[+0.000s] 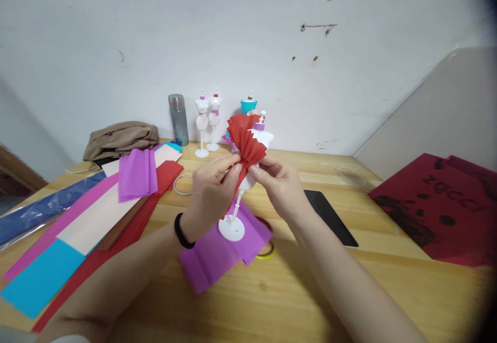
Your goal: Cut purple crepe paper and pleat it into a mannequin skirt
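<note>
Pleated red crepe paper (pixel 248 144) fans out upward across the front of a small white dress-form mannequin (pixel 262 137). My left hand (pixel 215 185) pinches the gathered paper at the waist from the left. From the right, my right hand (pixel 280 180) closes thumb and fingers on the same gathers, by the mannequin's body. The mannequin is tilted, and its round white base (pixel 232 228) is over a purple paper sheet (pixel 217 263). A purple band circles its neck. The paper and my hands hide most of its torso.
Strips of coloured paper (pixel 95 221) lie at left, near brown cloth (pixel 120 138). Behind stand a bottle (pixel 178 119), two white mannequins (pixel 202 123) and one with a blue top (pixel 248 106). Tape rolls (pixel 267 252), a black tablet (pixel 330 216) and a red bag (pixel 435 208) are right.
</note>
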`<state>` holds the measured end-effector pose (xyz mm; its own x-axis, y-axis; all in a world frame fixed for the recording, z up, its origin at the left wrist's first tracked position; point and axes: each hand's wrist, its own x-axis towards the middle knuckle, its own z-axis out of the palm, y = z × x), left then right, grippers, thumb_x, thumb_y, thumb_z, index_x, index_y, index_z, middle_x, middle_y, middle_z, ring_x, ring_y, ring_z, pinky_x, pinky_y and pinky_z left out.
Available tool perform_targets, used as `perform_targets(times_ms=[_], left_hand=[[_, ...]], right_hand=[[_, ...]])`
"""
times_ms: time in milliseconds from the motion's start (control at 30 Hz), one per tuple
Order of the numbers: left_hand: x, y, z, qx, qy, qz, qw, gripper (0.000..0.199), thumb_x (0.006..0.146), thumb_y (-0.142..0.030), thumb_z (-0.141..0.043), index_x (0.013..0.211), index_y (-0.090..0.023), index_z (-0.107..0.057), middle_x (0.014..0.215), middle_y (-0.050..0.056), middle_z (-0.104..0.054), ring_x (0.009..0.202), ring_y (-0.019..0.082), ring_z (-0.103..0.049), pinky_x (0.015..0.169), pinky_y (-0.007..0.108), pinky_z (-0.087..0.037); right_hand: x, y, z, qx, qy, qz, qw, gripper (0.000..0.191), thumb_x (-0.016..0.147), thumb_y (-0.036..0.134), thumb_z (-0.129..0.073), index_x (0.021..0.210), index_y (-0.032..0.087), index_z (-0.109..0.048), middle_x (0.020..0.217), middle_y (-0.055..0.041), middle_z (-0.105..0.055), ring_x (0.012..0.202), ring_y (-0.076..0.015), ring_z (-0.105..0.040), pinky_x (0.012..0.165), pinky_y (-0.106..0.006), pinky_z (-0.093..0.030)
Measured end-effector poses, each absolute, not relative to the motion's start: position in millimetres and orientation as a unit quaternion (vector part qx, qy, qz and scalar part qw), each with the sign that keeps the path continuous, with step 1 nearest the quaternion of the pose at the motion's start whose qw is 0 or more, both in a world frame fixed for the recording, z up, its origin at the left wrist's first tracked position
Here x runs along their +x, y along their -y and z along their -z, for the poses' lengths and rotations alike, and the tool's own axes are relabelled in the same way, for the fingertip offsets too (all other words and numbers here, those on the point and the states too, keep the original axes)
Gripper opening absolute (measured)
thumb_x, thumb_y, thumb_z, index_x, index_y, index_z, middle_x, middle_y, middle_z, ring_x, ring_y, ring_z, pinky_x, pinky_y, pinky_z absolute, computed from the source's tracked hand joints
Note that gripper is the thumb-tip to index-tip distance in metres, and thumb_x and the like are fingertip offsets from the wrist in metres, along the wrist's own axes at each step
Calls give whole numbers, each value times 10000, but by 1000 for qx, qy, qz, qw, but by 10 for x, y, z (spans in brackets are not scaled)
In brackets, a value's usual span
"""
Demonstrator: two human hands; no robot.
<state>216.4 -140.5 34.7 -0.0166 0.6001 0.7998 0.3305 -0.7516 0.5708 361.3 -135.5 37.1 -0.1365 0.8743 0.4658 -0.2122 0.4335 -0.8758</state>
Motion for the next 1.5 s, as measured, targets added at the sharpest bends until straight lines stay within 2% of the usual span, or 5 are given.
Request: perform_targets(times_ms=[200, 667, 1067, 1333, 1500], left_hand=[[2223, 1432, -368, 610, -335, -669, 260, 93, 784, -194, -641, 825, -174, -722, 805, 39, -766, 742, 162, -732, 699, 263, -612], [2238, 1411, -377, 616, -309, -668, 280, 88, 772, -172, -621, 685, -176, -632, 658, 2, -697, 595, 113, -677, 556, 190, -561], [2254, 1415, -323, 604, -318, -672, 288, 29, 735, -204, -692, 747, -180, -682, 832, 45, -764, 743, 152, -730, 716, 257, -621], [2264, 1401, -246, 600, -340, -675, 261, 58, 757, -222, -686, 720, -183, -667, 790, 37, -749, 683, 130, -704, 631, 231, -586], [2263, 1403, -210, 621, -341, -670, 223, 54, 748, -234, -712, 741, -187, -688, 910, 60, -770, 855, 174, -725, 801, 305, -591]], right_hand=[[3617, 1347, -340, -270, 581, -476, 602, 266, 736, 404, -800, 954, 254, -779, 1013, -35, -772, 941, -220, -690, 905, -376, -514], [3576, 1357, -349, -295, 593, -450, 599, 327, 700, 480, -804, 912, 233, -775, 1018, -50, -771, 960, -239, -688, 926, -408, -520], [3596, 1352, -346, -306, 598, -448, 590, 336, 711, 498, -792, 916, 231, -771, 1024, -59, -764, 970, -246, -683, 932, -421, -519], [3599, 1356, -359, -285, 595, -450, 602, 265, 709, 439, -812, 870, 232, -775, 982, -51, -766, 955, -238, -685, 951, -420, -507], [3610, 1358, -364, -299, 608, -441, 589, 285, 731, 458, -787, 890, 222, -770, 1019, -64, -759, 984, -252, -680, 925, -416, -510]])
